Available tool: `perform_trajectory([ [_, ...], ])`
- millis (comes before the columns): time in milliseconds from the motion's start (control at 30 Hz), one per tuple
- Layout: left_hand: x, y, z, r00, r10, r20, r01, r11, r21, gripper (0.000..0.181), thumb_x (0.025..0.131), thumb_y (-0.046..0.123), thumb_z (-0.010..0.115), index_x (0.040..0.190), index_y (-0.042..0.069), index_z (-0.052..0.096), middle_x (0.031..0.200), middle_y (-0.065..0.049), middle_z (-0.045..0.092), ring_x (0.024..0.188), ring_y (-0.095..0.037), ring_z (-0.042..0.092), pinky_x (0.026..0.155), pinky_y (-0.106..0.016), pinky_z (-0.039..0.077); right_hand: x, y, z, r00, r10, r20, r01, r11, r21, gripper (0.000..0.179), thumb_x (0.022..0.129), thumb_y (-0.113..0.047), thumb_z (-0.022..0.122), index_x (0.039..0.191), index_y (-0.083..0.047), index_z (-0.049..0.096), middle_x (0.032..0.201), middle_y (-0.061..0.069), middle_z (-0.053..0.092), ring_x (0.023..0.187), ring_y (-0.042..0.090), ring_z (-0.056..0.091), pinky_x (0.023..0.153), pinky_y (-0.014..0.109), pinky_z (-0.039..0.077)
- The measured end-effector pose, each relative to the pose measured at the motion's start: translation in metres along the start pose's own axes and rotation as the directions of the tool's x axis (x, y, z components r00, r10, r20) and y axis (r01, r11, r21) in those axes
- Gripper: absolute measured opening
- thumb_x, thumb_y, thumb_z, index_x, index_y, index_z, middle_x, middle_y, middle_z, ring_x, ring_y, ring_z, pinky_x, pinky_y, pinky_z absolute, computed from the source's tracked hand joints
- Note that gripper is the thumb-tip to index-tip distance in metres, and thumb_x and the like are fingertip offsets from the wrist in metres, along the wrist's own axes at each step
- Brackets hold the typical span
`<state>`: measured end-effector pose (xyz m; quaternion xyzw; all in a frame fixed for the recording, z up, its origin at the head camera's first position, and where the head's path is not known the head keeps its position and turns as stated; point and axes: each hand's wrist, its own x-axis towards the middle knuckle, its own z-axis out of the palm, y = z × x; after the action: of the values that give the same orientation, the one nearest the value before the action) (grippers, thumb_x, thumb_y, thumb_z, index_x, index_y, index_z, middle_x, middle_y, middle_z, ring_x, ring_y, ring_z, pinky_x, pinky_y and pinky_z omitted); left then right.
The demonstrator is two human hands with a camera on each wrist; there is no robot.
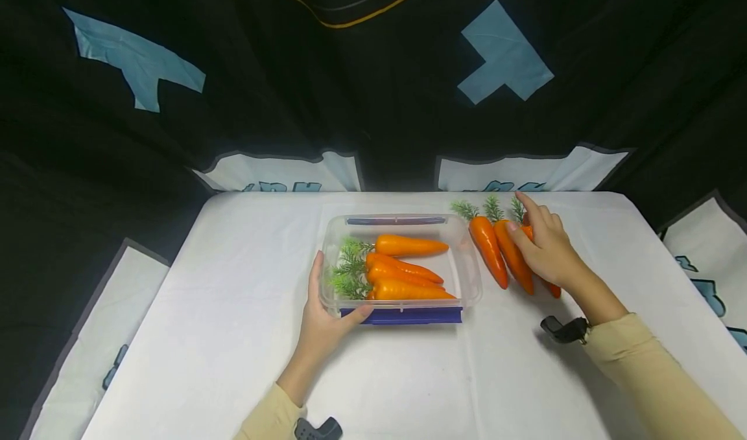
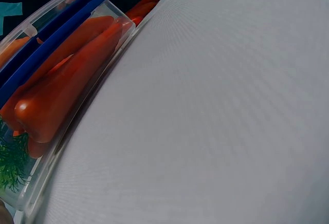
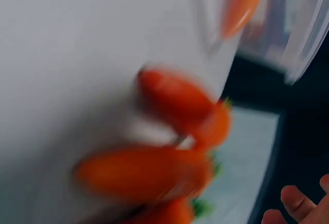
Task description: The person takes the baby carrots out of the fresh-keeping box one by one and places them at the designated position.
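Note:
A clear plastic container (image 1: 470, 265) with blue clips stands mid-table. Several carrots lie in it, among them one carrot (image 1: 411, 245) apart at the back, their green tops to the left. My left hand (image 1: 323, 323) grips the container's near left corner, thumb over the front rim and fingers along the left wall. Right of the container lie three more carrots (image 1: 489, 251) side by side. Over the rightmost carrot (image 1: 552, 289), partly hiding it, is my right hand (image 1: 548, 249), thumb and index finger apart. Its fingertips (image 3: 295, 201) show clear of the blurred carrots (image 3: 144, 172) in the right wrist view.
A white cloth covers the table (image 1: 233, 284). Beyond its far edge hangs a black curtain (image 1: 362, 103) with light blue and white patches. A dark wrist device (image 1: 565, 330) sits at the right sleeve, and another device (image 1: 318, 429) at the left.

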<state>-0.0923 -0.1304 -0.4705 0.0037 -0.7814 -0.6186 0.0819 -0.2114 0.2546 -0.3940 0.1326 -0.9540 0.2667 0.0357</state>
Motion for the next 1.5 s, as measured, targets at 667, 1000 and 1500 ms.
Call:
perform_trajectory([
  [667,0.002,-0.001,0.001,1.0,-0.02,-0.001,0.02,1.0,0.01,0.121,0.073,0.032,0.089,0.158,0.041,0.005,0.166,0.013,0.009,0.154,-0.028,0.014,0.119,-0.064,0.021,0.003,-0.102,0.04,0.844,-0.415,0.339,0.407,0.908,0.097,0.066,0.099,-0.043,0.058,0.156,-0.035,0.028,0.108,-0.004,0.065,0.093,0.013,0.058,0.08,0.033,0.053],
  [1000,0.001,0.0,0.001,0.999,-0.033,-0.009,0.033,0.999,-0.006,0.121,0.071,0.032,0.09,0.158,0.043,0.006,0.166,0.015,0.009,0.154,-0.027,0.016,0.119,-0.063,0.022,0.003,-0.11,0.052,0.742,-0.449,0.497,0.421,0.89,0.176,0.061,0.102,-0.051,0.045,0.158,-0.033,0.026,0.143,0.001,0.057,0.1,0.018,0.067,0.092,0.043,0.056],
  [1500,0.0,0.0,0.0,1.0,-0.019,-0.004,0.019,1.0,0.015,0.12,0.073,0.032,0.089,0.159,0.039,0.005,0.166,0.011,0.008,0.154,-0.028,0.013,0.119,-0.066,0.02,0.002,-0.116,0.052,0.71,-0.354,0.609,0.305,0.934,0.187,0.06,0.102,-0.056,0.041,0.156,-0.043,0.021,0.16,-0.003,0.036,0.133,0.027,0.053,0.113,0.055,0.041],
])
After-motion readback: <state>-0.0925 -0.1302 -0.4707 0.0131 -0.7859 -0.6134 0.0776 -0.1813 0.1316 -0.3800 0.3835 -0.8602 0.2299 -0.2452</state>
